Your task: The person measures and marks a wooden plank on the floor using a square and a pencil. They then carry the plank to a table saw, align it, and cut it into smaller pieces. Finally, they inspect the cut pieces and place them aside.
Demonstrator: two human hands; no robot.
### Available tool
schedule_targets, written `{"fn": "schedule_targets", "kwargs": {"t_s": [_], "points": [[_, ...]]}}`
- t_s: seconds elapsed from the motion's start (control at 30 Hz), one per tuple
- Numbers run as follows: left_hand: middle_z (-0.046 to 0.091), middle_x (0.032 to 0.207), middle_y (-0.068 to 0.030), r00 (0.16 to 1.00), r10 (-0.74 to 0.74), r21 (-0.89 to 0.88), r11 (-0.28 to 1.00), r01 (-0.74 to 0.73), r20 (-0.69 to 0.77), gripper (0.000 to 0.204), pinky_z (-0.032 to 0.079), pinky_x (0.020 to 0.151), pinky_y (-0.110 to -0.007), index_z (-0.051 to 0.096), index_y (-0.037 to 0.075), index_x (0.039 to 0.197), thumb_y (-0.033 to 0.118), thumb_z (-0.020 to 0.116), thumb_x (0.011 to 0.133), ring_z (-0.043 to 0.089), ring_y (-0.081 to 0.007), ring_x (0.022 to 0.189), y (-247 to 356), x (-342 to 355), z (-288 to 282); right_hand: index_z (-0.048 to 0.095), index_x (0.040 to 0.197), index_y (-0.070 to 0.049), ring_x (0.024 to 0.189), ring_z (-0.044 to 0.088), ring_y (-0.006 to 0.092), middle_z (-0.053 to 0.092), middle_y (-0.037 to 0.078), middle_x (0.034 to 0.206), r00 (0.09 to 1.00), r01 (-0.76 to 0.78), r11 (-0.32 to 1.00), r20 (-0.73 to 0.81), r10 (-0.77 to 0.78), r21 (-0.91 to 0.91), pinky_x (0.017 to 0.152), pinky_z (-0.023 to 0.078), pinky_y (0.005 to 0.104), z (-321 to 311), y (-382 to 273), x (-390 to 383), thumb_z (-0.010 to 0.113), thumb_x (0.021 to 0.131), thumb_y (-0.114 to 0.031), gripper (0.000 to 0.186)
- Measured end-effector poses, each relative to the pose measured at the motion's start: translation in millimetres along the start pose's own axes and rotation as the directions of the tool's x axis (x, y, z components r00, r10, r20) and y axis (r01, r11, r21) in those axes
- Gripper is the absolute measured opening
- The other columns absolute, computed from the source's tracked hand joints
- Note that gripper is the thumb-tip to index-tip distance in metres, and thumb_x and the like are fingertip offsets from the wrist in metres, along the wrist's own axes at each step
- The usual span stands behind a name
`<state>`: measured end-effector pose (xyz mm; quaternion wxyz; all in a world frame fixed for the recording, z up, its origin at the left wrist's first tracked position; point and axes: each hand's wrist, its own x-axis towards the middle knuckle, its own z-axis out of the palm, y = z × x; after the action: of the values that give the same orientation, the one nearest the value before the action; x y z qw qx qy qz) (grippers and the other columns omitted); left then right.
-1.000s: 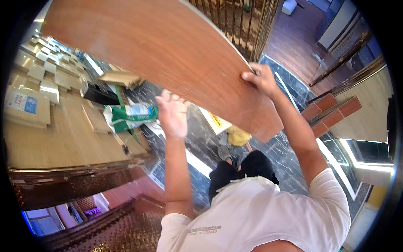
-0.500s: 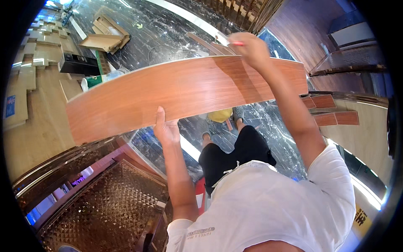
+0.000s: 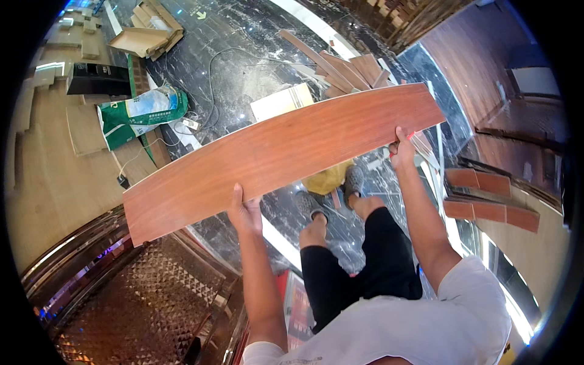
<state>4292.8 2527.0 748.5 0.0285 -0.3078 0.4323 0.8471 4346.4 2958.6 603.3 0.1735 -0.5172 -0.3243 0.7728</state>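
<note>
A long reddish-brown wood floor plank (image 3: 286,152) is held up across the view in front of me, its right end higher than its left. My left hand (image 3: 245,213) grips its near edge left of the middle, thumb on top and fingers underneath. Near the right end, my right hand (image 3: 401,150) closes on the same near edge, thumb on the face. A small red thing (image 3: 410,135), perhaps a pen, also sticks out of that hand; most of it is hidden. Below the plank, a yellow object (image 3: 328,178) lies between my feet.
Wood offcuts (image 3: 350,70) are heaped beyond the plank. Near them lie a pale yellow board (image 3: 283,102) and a cable (image 3: 211,79). A green-and-white bag (image 3: 143,115), a black box (image 3: 97,79) and an opened cardboard box (image 3: 146,38) are at left. Short reddish planks (image 3: 493,210) rest at right.
My right hand has come down from above the far edge to grip the near edge. The plank has shifted slightly right, its left end lower.
</note>
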Motion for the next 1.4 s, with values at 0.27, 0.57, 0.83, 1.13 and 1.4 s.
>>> {"fn": "schedule_targets", "kwargs": {"t_s": [0.27,0.57,0.83,1.13,1.4], "points": [[0.063,0.129,-0.0131,0.990,0.062,-0.058,0.997,-0.056,0.124,0.034,0.056,0.102,-0.039,0.052,-0.002,0.130,0.002,0.061,0.098,0.063,-0.0244,0.119,-154,270,-125,0.058,0.096,-0.013,0.051,0.038,0.0066,0.055,-0.003,0.077,0.933,-0.068,0.997,0.351,0.076,-0.035,0.040,0.024,0.0221,41,164,257,0.068,0.096,-0.014,0.010],[0.062,0.128,-0.0061,0.961,0.167,-0.169,0.977,-0.131,0.222,0.041,0.051,0.101,-0.039,0.054,0.005,0.132,0.008,0.069,0.094,0.061,-0.0208,0.116,-251,450,-176,0.060,0.099,-0.011,0.054,0.039,0.0066,0.056,-0.002,0.081,0.895,0.123,0.992,0.428,-0.127,0.038,0.041,0.025,0.0212,68,222,370,0.073,0.092,-0.010,0.015],[0.063,0.125,-0.0083,0.894,0.231,-0.181,0.968,-0.173,0.383,0.038,0.053,0.097,-0.037,0.055,0.003,0.129,0.005,0.069,0.094,0.063,-0.0213,0.110,-282,484,-178,0.059,0.108,-0.006,0.090,0.064,0.0135,0.065,0.011,0.110,0.679,0.108,0.985,0.714,-0.170,0.132,0.041,0.030,0.0183,21,240,394,0.066,0.096,-0.010,0.014],[0.067,0.114,-0.0063,0.899,0.169,-0.113,0.984,-0.135,0.405,0.033,0.052,0.074,-0.032,0.059,0.006,0.124,0.005,0.070,0.093,0.064,-0.0180,0.097,-281,486,-176,0.051,0.138,-0.005,0.114,0.064,0.0291,0.065,0.017,0.126,0.786,0.247,0.821,0.602,0.142,-0.516,0.093,0.054,0.0421,89,301,422,0.047,0.106,-0.035,0.045],[0.068,0.108,-0.0050,0.913,0.131,-0.065,0.991,-0.115,0.385,0.029,0.050,0.069,-0.031,0.062,0.007,0.120,0.007,0.072,0.092,0.064,-0.0173,0.089,-275,485,-180,0.052,0.136,-0.005,0.123,0.059,0.0306,0.061,0.017,0.133,0.807,0.574,0.659,0.474,-0.353,-0.486,0.104,0.049,0.0456,191,322,361,0.049,0.105,-0.035,0.043]]}}
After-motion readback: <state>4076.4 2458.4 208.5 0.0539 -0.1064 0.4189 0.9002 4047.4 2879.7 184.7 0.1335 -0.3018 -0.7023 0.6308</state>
